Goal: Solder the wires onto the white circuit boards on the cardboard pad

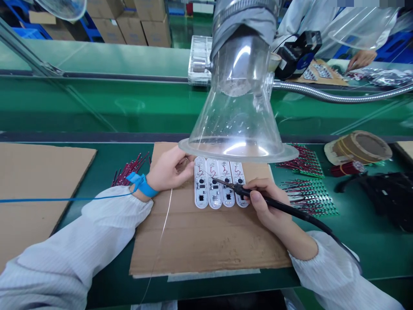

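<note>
a clear hood (238,120) overhangs the far ends of four white strips (214,193) on the cardboard's (209,241) far half; red-wired green boards (318,198) lie to the right. the strips' long axes run away from us. our right hand (274,215) grips a soldering iron (240,189), tip slanting up-left over the strips; our left hand (171,170) pinches thin wire (166,217). print on the strips is too small to read.

Four circuit boards (227,192) lie side by side on the far half of my cardboard mat (209,241). To the mat's left I have a wire bundle (129,169), then a cardboard sheet (35,176); to its right, two batches of wired boards (319,200), then a roll (358,147). Above its far side hangs a fume hood (240,122)
</note>
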Demonstrator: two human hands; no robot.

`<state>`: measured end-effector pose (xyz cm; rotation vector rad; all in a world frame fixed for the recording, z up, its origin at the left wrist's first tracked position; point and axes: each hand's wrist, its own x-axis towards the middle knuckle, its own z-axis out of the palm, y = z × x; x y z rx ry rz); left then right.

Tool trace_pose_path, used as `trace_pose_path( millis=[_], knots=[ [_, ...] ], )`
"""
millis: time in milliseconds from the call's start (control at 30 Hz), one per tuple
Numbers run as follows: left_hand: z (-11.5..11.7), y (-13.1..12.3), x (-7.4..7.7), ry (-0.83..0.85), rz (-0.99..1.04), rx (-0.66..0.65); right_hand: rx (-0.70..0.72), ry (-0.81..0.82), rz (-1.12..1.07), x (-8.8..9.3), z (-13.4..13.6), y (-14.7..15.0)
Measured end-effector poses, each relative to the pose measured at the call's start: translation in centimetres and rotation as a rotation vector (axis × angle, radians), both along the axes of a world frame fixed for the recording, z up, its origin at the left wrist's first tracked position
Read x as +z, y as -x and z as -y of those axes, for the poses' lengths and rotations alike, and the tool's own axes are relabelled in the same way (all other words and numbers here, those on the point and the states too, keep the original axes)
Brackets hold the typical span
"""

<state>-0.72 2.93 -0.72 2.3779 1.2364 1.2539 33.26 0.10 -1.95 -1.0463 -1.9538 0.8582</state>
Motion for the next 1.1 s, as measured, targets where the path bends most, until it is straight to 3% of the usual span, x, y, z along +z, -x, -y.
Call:
trace_pose_path(
  millis=[267,600,700,833,1000,1100],
  knots=[
    [0.2,-0.2,-0.4,0.145,0.015,-0.028,0.014,-0.045,0.046,0.5,-0.3,0.4],
    [-0.2,0.1,0.2,0.148,0.136,-0.003,0.016,-0.104,0.077,0.8,-0.3,0.4],
    [-0.7,0.9,0.8,0.262,0.183,0.015,0.012,-0.094,0.042,0.7,-0.4,0.4],
    [-1.0,2.6,1.5,0.478,0.156,-0.111,-0.086,-0.063,-0.155,1.9,-0.5,0.8],
    [-0.9,3.3,1.1,0.526,0.216,-0.129,-0.118,0.044,-0.297,4.4,-0.7,3.0],
    [-1.0,3.1,0.7,0.55,0.195,-0.171,-0.135,-0.015,-0.275,3.6,-0.7,3.6]
  ],
)
